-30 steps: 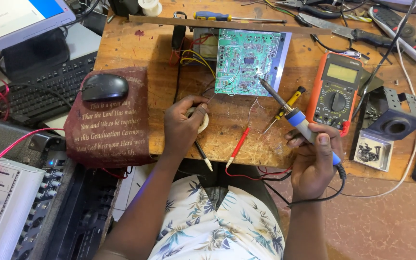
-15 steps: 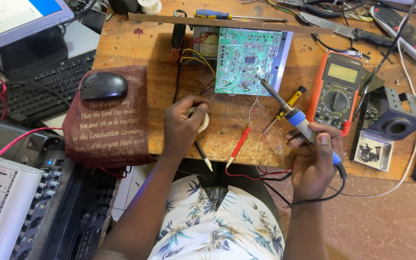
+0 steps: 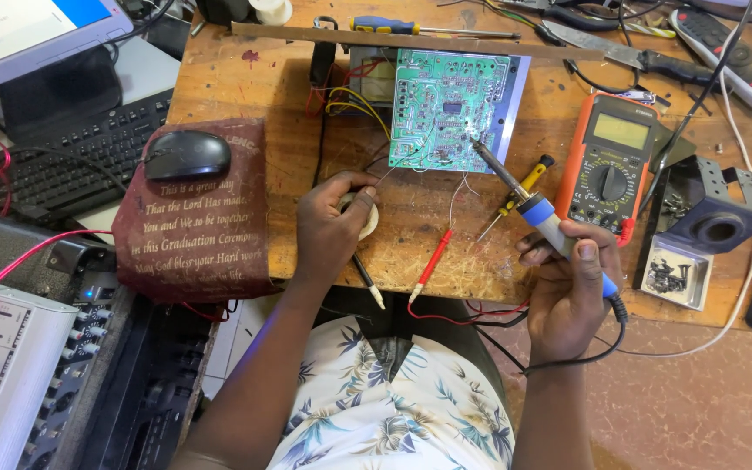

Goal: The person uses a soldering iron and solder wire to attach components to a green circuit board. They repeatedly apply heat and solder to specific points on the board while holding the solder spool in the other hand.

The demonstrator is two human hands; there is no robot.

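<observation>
Worn wooden bench (image 3: 245,83), crowded; reddish floor below.

My right hand (image 3: 572,292) grips the soldering iron (image 3: 537,213), tip on the green circuit board (image 3: 450,109) at bench centre. My left hand (image 3: 331,228) is closed over a solder spool (image 3: 367,218). Around: multimeter (image 3: 607,165) right, mouse (image 3: 186,155) on cloth (image 3: 193,231) left, red probe (image 3: 433,261) near the edge.
</observation>
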